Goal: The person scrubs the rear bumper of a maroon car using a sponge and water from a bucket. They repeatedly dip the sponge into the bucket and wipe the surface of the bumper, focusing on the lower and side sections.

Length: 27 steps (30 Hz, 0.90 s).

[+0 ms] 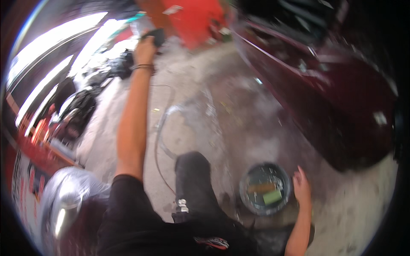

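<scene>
My left arm reaches far forward, and my left hand (pixel 145 50) is closed around a dark flat object (pixel 157 38); blur hides its exact kind. My right hand (pixel 301 187) hangs beside the right rim of a round dark bucket (pixel 243 197), its fingers stretched out and nothing visible in them. In the bucket's liquid lie a light green rectangular block (pixel 272 196) and a longer tan piece (pixel 262 187).
A dark red car body (pixel 316 102) fills the right side. A thin hose (pixel 156 158) curves over the wet concrete floor (pixel 188 123). Plastic sheeting (pixel 79 185) covers something at lower left. A red cabinet-like object (pixel 196 23) stands ahead, and cluttered items line the left.
</scene>
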{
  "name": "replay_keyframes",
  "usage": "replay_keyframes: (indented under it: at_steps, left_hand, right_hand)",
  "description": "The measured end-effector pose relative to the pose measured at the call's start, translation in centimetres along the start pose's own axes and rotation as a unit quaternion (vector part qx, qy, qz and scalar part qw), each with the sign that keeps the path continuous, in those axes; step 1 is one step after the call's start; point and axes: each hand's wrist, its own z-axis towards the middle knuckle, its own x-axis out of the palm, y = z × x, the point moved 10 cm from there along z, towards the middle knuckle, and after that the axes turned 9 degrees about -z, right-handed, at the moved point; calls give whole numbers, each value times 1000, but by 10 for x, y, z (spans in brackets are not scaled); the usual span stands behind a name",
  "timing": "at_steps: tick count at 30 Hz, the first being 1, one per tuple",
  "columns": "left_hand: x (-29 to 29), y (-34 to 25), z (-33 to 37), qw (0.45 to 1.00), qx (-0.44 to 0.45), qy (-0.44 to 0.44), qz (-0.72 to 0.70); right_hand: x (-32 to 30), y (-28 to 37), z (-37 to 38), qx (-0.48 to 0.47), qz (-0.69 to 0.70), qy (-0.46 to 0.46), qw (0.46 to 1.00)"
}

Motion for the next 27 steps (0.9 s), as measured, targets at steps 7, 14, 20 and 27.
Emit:
replay_keyframes:
  at_steps: [7, 14, 20, 27]
  left_hand:
    - [243, -35, -415, 867, 101, 471, -129]
    - [366, -3, -735, 665, 161, 729, 1]
    - [406, 58, -803, 609, 61, 784, 102]
    - [403, 53, -802, 716, -86, 690, -50]
  right_hand:
    - [6, 71, 3, 12, 41, 24, 999]
    - [68, 102, -12, -28, -112, 120, 986]
    - [155, 58, -38, -42, -327, 261, 907]
    - [154, 46, -48, -73, -294, 316, 899]
